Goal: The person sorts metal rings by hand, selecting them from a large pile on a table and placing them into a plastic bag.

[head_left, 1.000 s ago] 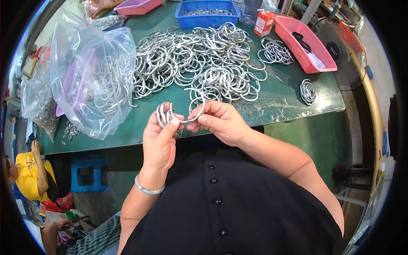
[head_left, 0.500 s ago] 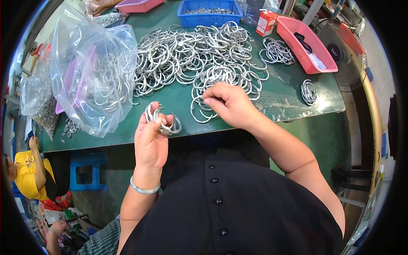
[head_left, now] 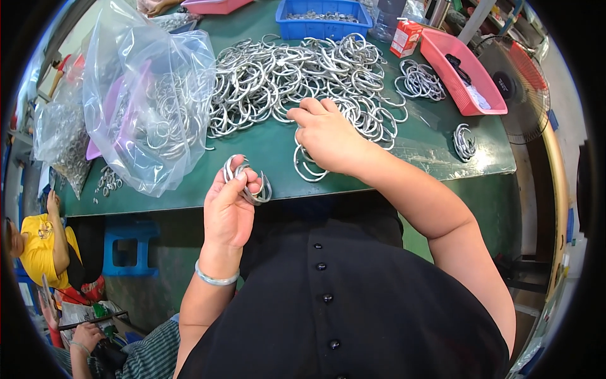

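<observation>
Several silvery, open-ended metal rings are bunched in my left hand, thumb and fingers closed around them just above the table's near edge. My right hand reaches over the near side of a big heap of similar metal rings. Its fingers are bent and a little apart, thumb away from the forefinger, and I see nothing plainly gripped in them. The palm side is hidden. Loose rings lie beneath that hand.
On the green table, a clear plastic bag of rings stands left. Behind the heap are a blue bin and a red drink carton. A pink basket, smaller ring piles and a fan are right. A person in yellow sits left.
My right hand has moved slightly forward and left over the heap, its fingers spreading from a curled pose. My left hand keeps its rings. The whole view has shifted slightly.
</observation>
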Motion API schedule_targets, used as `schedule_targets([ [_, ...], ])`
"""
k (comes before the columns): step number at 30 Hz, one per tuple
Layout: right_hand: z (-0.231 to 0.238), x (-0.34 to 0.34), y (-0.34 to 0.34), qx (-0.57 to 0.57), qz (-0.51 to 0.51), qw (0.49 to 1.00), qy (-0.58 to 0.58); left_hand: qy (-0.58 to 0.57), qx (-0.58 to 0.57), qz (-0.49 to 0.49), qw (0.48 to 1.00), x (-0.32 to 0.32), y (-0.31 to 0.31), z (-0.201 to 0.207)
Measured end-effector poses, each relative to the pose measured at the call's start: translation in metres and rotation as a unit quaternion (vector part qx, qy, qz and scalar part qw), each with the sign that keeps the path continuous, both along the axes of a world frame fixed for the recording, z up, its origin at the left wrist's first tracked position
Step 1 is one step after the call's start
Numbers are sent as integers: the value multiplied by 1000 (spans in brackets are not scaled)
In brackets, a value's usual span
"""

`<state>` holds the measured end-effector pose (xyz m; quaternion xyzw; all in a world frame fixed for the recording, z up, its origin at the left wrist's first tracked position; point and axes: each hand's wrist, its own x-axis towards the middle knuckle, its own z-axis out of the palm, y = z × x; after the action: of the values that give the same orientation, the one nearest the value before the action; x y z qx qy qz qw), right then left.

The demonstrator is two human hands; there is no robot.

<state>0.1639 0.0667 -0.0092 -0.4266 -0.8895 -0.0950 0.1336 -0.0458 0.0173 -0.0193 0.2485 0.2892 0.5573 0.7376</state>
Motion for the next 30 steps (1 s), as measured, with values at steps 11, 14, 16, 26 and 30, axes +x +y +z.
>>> schedule_targets([
  [11, 3, 18, 7, -115, 2, 965, 237, 13, -21, -20, 999, 4, 2, -3],
  [14, 4, 25, 8, -114, 17, 958, 261, 18, -23, -27, 999, 7, 1, -1],
  [16, 15, 23, 7, -179, -15, 947, 265, 20, -22, -27, 999, 5, 2, -2],
  [26, 6, 26, 12, -70, 27, 979, 187, 30, -25, -33, 999, 9, 3, -2],
  [30, 12, 23, 13, -106, 6, 978, 177, 31, -25, -31, 999, 8, 3, -3],
])
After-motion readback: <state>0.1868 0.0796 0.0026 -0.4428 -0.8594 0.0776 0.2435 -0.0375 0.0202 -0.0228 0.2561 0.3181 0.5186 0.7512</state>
